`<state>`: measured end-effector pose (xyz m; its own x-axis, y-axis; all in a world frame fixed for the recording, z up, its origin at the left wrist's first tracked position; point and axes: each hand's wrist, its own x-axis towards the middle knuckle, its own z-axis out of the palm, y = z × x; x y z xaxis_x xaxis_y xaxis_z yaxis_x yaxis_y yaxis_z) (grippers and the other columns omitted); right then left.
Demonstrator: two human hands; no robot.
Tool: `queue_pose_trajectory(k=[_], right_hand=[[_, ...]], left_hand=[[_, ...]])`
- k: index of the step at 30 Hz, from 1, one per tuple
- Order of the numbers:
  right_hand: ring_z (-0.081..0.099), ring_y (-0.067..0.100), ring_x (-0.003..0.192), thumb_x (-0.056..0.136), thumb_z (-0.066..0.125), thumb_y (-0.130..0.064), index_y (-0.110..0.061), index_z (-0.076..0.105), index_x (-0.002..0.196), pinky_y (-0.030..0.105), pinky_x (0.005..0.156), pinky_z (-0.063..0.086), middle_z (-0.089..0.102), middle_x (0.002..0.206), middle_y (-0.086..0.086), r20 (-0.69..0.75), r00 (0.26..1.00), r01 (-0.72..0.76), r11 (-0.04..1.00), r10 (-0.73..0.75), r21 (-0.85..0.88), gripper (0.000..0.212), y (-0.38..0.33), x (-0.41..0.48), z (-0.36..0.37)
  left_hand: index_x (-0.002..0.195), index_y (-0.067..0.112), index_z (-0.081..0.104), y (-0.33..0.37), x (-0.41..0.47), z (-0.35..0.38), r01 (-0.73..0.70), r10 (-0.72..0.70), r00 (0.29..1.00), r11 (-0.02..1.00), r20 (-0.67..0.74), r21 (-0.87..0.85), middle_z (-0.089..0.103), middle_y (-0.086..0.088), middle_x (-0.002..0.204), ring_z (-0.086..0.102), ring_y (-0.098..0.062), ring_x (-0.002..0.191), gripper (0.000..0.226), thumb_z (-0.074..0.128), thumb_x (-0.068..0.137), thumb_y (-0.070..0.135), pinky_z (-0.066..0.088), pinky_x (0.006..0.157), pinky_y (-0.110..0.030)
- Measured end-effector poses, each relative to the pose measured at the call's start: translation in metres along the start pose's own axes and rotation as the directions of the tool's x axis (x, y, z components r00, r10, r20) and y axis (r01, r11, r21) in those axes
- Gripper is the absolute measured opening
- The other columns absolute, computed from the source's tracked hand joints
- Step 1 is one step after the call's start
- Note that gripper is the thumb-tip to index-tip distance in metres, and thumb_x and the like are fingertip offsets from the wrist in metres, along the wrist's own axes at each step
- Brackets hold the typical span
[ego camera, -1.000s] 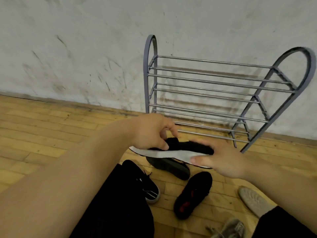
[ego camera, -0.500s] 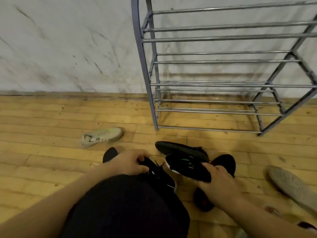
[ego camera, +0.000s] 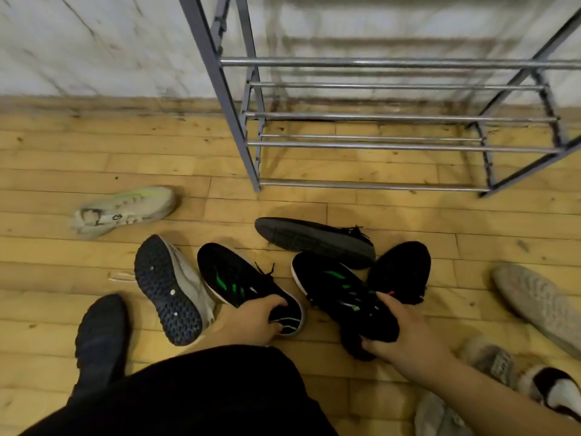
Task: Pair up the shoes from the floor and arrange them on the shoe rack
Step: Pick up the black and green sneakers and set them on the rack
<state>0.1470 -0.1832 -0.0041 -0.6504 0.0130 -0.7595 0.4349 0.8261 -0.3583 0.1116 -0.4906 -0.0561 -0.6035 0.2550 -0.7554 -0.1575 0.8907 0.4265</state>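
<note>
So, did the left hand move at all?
Yes. The left hand dropped down and back from the rack leg, and now grips a black green-striped shoe.

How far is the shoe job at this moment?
Done: nothing on the shoe rack tiers in view. In hand: left hand grips one green-striped shoe, right hand its match. Left: racking them, then pairing the pale sneaker and other floor shoes.

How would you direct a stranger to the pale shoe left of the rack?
Find the grey metal shoe rack by the wall, then look left of its front foot along the wooden floor. A sneaker lies there alone. Unlike its black or dark-soled neighbours, it is off-white with a lime-green streak.
</note>
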Motion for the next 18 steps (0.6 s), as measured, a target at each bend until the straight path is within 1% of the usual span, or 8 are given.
queue_pose_trajectory(k=[2, 5, 7, 9, 11, 13, 16, 18], right_hand=[[0.051, 0.019, 0.13, 0.064, 0.077, -0.074, -0.045, 0.022, 0.16, 0.033, 0.105, 0.048, 0.047, 0.146, -0.004, 0.014, 1.0, 0.0, 0.999, -0.001, 0.048, 0.114, -0.003, -0.002, -0.006], [0.055, 0.013, 0.116, 0.071, 0.083, -0.063, -0.038, 0.027, 0.161, 0.02, 0.084, 0.051, 0.055, 0.143, -0.004, 0.043, 0.999, 0.016, 0.993, -0.021, 0.116, 0.109, -0.024, -0.013, -0.032], [0.058, 0.01, 0.1, 0.082, 0.081, -0.05, -0.035, 0.043, 0.151, 0.015, 0.066, 0.047, 0.061, 0.13, -0.006, 0.069, 0.997, 0.017, 0.989, -0.028, 0.147, 0.08, -0.045, -0.025, -0.065], [0.063, 0.012, 0.086, 0.084, 0.079, -0.045, -0.032, 0.056, 0.136, 0.019, 0.058, 0.05, 0.065, 0.11, -0.004, 0.069, 0.997, 0.03, 0.984, -0.043, 0.178, 0.058, -0.066, -0.047, -0.105], [0.064, 0.017, 0.092, 0.081, 0.079, -0.052, -0.033, 0.055, 0.141, 0.025, 0.062, 0.05, 0.065, 0.115, -0.002, 0.008, 0.997, 0.079, 0.985, -0.081, 0.154, 0.066, -0.079, -0.077, -0.146], [0.062, 0.021, 0.099, 0.083, 0.076, -0.058, -0.035, 0.051, 0.147, 0.027, 0.068, 0.048, 0.062, 0.124, 0.001, -0.061, 0.992, 0.121, 0.972, -0.111, 0.201, 0.072, -0.085, -0.113, -0.186], [0.065, 0.022, 0.099, 0.091, 0.073, -0.051, -0.042, 0.065, 0.121, 0.031, 0.076, 0.053, 0.066, 0.119, -0.001, -0.116, 0.986, 0.157, 0.899, -0.119, 0.408, 0.033, -0.085, -0.179, -0.238], [0.071, 0.026, 0.1, 0.089, 0.073, -0.054, -0.039, 0.068, 0.113, 0.032, 0.075, 0.057, 0.067, 0.106, -0.001, -0.155, 0.979, 0.191, 0.849, -0.13, 0.493, 0.028, -0.073, -0.214, -0.265]], left_hand=[[0.135, 0.031, 0.059, 0.006, -0.005, -0.006, -0.01, 0.009, 1.0, 0.998, -0.012, -0.065, 0.061, 0.008, 0.133, 0.064, -0.009, 0.097, 0.038, 0.067, 0.099, 0.023, 0.049, 0.089, -0.02], [0.114, 0.038, 0.065, 0.019, -0.024, -0.036, -0.048, 0.042, 0.998, 0.99, -0.046, -0.136, 0.063, 0.016, 0.119, 0.062, -0.004, 0.106, 0.023, 0.069, 0.098, 0.021, 0.046, 0.087, -0.013], [0.104, 0.038, 0.069, 0.033, -0.051, -0.071, -0.074, 0.056, 0.992, 0.984, -0.117, -0.162, 0.065, 0.016, 0.113, 0.063, -0.002, 0.105, 0.02, 0.07, 0.097, 0.02, 0.048, 0.085, -0.013], [0.104, 0.032, 0.075, 0.052, -0.088, -0.114, -0.084, 0.045, 0.987, 0.961, -0.154, -0.262, 0.07, 0.007, 0.112, 0.068, -0.009, 0.099, 0.02, 0.07, 0.095, 0.015, 0.058, 0.089, -0.028], [0.104, 0.029, 0.079, 0.081, -0.133, -0.157, -0.115, 0.069, 0.986, 0.941, -0.152, -0.317, 0.072, -0.005, 0.106, 0.069, -0.014, 0.086, 0.024, 0.069, 0.096, 0.009, 0.061, 0.083, -0.034], [0.1, 0.029, 0.082, 0.117, -0.181, -0.191, -0.166, 0.111, 0.978, 0.926, -0.176, -0.34, 0.071, -0.005, 0.095, 0.064, -0.015, 0.078, 0.027, 0.068, 0.097, 0.006, 0.06, 0.076, -0.033], [0.098, 0.029, 0.083, 0.184, -0.247, -0.226, -0.303, 0.206, 0.936, 0.885, -0.286, -0.354, 0.068, 0.001, 0.079, 0.063, -0.012, 0.075, 0.032, 0.066, 0.097, 0.002, 0.059, 0.08, -0.04], [0.099, 0.032, 0.082, 0.231, -0.285, -0.239, -0.403, 0.275, 0.885, 0.855, -0.375, -0.325, 0.074, 0.001, 0.082, 0.065, -0.013, 0.081, 0.035, 0.064, 0.098, 0.002, 0.055, 0.087, -0.042]])
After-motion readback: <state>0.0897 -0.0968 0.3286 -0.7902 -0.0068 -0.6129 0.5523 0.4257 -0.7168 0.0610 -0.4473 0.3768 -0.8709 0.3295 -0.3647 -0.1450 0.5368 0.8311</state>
